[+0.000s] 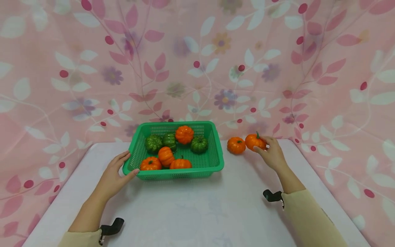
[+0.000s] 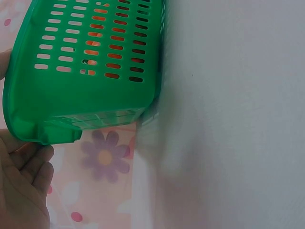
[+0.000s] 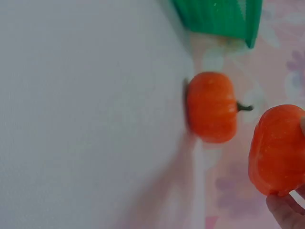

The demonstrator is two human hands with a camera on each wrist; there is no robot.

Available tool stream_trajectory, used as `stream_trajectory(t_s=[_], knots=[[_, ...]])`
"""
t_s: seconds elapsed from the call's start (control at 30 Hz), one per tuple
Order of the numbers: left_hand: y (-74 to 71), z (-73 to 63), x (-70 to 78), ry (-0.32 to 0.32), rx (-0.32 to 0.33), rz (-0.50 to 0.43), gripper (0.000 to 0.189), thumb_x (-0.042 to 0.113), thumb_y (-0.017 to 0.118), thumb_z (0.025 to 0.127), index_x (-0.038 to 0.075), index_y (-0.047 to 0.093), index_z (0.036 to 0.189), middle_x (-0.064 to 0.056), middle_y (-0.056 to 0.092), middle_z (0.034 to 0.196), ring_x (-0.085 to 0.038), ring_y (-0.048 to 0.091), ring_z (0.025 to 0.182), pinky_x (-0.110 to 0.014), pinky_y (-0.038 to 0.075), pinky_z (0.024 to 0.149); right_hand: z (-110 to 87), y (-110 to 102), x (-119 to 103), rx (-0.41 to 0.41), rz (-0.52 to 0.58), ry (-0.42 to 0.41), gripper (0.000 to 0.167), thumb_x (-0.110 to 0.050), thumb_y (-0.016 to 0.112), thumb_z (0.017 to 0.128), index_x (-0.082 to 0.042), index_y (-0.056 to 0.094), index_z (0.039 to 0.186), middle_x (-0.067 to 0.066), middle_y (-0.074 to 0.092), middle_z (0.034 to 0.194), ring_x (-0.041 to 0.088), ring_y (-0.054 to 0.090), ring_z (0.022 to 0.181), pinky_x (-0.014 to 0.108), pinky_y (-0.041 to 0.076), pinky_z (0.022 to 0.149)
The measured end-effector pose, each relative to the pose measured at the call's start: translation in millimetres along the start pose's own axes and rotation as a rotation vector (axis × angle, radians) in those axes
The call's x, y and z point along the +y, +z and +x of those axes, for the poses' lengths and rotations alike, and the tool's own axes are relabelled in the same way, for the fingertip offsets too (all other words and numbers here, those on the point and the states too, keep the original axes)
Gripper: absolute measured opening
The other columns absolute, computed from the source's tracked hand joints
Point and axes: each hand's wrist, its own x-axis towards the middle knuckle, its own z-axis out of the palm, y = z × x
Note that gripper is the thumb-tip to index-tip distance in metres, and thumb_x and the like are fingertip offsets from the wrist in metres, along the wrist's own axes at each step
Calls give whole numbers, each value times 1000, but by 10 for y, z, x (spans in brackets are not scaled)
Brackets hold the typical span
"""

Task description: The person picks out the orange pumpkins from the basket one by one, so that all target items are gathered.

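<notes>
While right grip (image 1: 272, 154) holds orange pumpkin (image 1: 253, 141), fingers (image 3: 284, 211) part-hidden, left grip (image 1: 111, 177) holding basket (image 1: 203, 170)

Basket (image 1: 219, 151) on table (image 1: 197, 209), seven pumpkins (image 1: 166, 156) inside, two other pumpkins (image 1: 236, 145) to its right

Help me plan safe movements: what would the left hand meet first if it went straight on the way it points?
The green basket: the left hand touches it around the near left corner, so going on would likely push straight against it.
</notes>
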Motion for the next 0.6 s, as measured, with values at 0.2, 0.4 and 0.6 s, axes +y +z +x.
stream_trajectory(t_s=[0.2, 0.4, 0.6], knots=[[9, -4, 22, -1, 8, -1, 80, 40, 74, 91, -3, 41, 150, -20, 35, 156, -50, 31, 139, -75, 30, 102, 125, 91, 244, 48, -41, -17, 59, -15, 71, 94, 10, 47, 142, 32, 39, 141, 49, 44, 124, 60, 43, 103], [1, -6, 42, -11, 4, 0, 80, 40, 74, 91, -3, 42, 150, -20, 35, 156, -49, 31, 140, -74, 30, 103, 236, 157, 399, 38, -85, -13, 59, -14, 70, 94, 11, 46, 142, 35, 37, 143, 52, 41, 127, 63, 37, 107], [-24, -17, 65, -20, -6, -6, 79, 40, 74, 91, -2, 41, 150, -19, 34, 157, -48, 30, 141, -73, 30, 104, 292, 177, 458, 11, -103, 21, 61, -15, 69, 94, 9, 45, 144, 34, 34, 146, 53, 35, 133, 64, 28, 112]])
